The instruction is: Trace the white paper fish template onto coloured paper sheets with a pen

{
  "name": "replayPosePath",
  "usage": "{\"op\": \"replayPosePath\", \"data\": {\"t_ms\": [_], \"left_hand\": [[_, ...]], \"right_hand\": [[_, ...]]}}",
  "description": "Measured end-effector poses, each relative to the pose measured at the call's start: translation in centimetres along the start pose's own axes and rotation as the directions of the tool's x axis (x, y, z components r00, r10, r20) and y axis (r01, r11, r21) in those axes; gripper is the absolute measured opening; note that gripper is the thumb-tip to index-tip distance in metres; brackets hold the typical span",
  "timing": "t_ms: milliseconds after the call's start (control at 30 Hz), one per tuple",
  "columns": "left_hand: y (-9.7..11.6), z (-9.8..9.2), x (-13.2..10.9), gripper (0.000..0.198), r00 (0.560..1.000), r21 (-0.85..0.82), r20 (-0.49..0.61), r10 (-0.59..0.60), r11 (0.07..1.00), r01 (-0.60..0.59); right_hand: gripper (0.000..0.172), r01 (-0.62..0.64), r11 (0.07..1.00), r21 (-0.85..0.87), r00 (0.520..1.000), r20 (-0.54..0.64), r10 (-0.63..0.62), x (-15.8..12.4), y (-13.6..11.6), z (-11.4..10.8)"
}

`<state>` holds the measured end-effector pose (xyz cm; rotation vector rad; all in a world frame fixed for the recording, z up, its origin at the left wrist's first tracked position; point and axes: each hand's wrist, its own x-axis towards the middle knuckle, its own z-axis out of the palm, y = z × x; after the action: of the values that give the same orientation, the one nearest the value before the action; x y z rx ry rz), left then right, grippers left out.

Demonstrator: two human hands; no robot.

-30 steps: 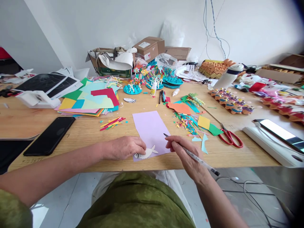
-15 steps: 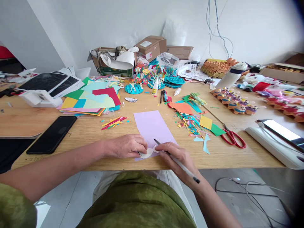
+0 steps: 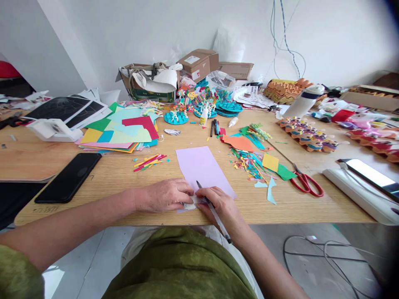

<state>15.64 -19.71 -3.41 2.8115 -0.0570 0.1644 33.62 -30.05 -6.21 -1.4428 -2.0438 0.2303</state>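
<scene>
A sheet of light purple paper (image 3: 203, 166) lies near the table's front edge. On its lower end sits a small white paper cutout (image 3: 189, 205), partly covered by my fingers. My left hand (image 3: 168, 195) is closed, with bent fingertips pressing on the cutout's left side. In my right hand (image 3: 220, 203) is a pen (image 3: 215, 214) with a clear barrel, its dark tip pointing up and away over the purple sheet. My right fingertips also touch the cutout's right side.
A black phone (image 3: 68, 177) lies left, with paper strips (image 3: 150, 162) nearer the middle. Stacked coloured paper (image 3: 124, 128) is behind. Paper scraps (image 3: 249, 160) and red-handled scissors (image 3: 307, 183) lie right. A glue bottle (image 3: 204, 115) and markers (image 3: 215, 127) stand or lie farther back.
My right hand has shifted left, closer to my left hand, and the pen's rear end has swung left. More of the white cutout is now covered.
</scene>
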Motion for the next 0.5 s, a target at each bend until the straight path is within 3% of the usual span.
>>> {"op": "replayPosePath", "data": {"t_ms": [300, 500], "left_hand": [[1.5, -0.5, -0.4, 0.013, 0.996, 0.230, 0.059, -0.066, 0.972, 0.051], [1.8, -0.4, -0.7, 0.016, 0.997, 0.276, 0.060, -0.054, 0.961, 0.035]], "right_hand": [[0.017, 0.018, 1.000, 0.002, 1.000, -0.013, -0.018, -0.1, 0.2, 0.2], [0.017, 0.031, 1.000, -0.003, 0.999, -0.026, -0.031, 0.0, 0.2, 0.4]]}}
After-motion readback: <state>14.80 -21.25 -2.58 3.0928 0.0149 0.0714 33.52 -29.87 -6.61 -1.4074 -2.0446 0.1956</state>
